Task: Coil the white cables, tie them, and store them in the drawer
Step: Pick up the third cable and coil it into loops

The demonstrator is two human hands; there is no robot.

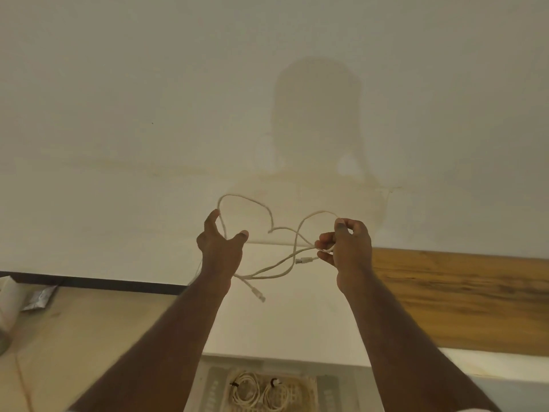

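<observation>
— Looking down first: the drawer (pixel 312 382) is open right below the person, and two coiled cables (pixel 258 392) lie in it already, each cinched with a small tie.

— So this is another one on the go?

— I'd say so. Both arms are raised in front of the wall (pixel 118 114). The right hand (pixel 346 243) has its fingers curled round a few gathered strands of the white cable (pixel 267 270), with one plug (pixel 304 260) sticking out just beside the fingers. The left hand (pixel 221 240) is spread, thumb and fingers apart, with a loop running up past its fingers; I can't tell whether it pinches the cable or just guides it.

— And the other end?

— It dangles under the left wrist, second plug (pixel 258 294) hanging free.

— Coiling, then, not tying.

— Yes, early coiling. Next, I reckon, the loose loops need gathering into the right hand's bundle, evenly sized, before any tie goes on.
</observation>
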